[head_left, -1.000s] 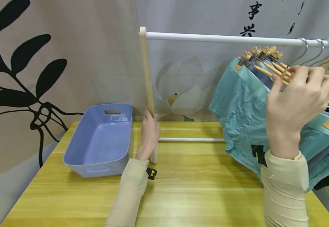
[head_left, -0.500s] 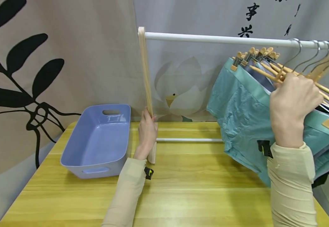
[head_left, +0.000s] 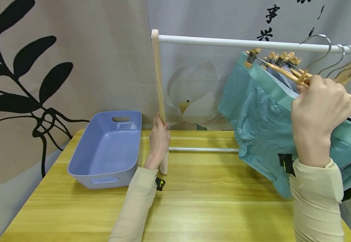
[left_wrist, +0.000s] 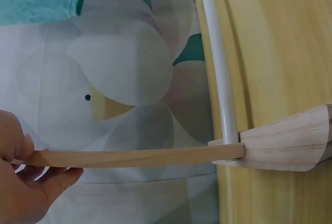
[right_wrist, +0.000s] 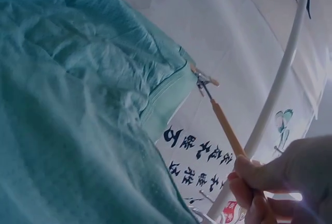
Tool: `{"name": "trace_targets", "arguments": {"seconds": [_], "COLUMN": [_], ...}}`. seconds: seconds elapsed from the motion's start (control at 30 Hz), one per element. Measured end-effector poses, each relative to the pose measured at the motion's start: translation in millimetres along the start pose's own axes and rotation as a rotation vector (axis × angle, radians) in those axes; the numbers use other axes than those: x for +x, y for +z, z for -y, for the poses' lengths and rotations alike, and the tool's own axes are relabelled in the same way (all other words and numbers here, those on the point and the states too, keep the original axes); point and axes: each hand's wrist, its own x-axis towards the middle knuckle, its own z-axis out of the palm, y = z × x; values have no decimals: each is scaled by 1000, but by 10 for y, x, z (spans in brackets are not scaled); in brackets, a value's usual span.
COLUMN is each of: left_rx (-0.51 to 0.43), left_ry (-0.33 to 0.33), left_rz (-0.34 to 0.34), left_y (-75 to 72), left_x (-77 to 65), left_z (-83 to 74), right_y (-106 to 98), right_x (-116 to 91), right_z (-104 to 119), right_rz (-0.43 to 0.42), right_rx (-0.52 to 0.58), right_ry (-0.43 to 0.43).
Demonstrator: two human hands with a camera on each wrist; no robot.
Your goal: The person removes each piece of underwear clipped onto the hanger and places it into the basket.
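The front teal shorts are hanging at the right end of the rack, clipped by the waistband to a wooden hanger; the right hand is pinching its bar between thumb and fingers; its hook is standing higher at the white rail than those behind, though whether it is bearing on the rail I cannot tell; the handling of this piece seems only partway, the hanger being gripped but not away from the rail; at least four hooks are showing there, the garments overlapping too much for counting; the left hand is clamping its fingers on the one wooden upright plainly showing; one lower bar is running behind; one blue basin is standing leftward on the table.
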Motion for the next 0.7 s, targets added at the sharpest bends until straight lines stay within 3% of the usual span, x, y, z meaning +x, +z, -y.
{"name": "trace_targets", "arguments": {"seconds": [0.1,0.17,0.3,0.43,0.53,0.7], "left_rx": [-51,-95,-153,-129,-141,-237], "left_ry": [-31,-45,-4,131,235,345], "left_rz": [9,-21,-193,-362,-366,-262], "left_y": [-41,-77,-177,-321,-454,-683], "left_x": [-1,-11,-48,-50,-21,50], "left_z": [-24,-46,-154,-351,-527,-765], "right_y": [3,12,17,20,35,69], "right_x": [-106,-166,-267,-365,-442,-574], "right_z": [-2,1,-1,19,55,118], "right_rz": [-90,-135,-182,-176,-164,-142], "right_rx": [52,88,150,215,277,358], "right_ry": [-102,-162,-271,-347,-387,-484]}}
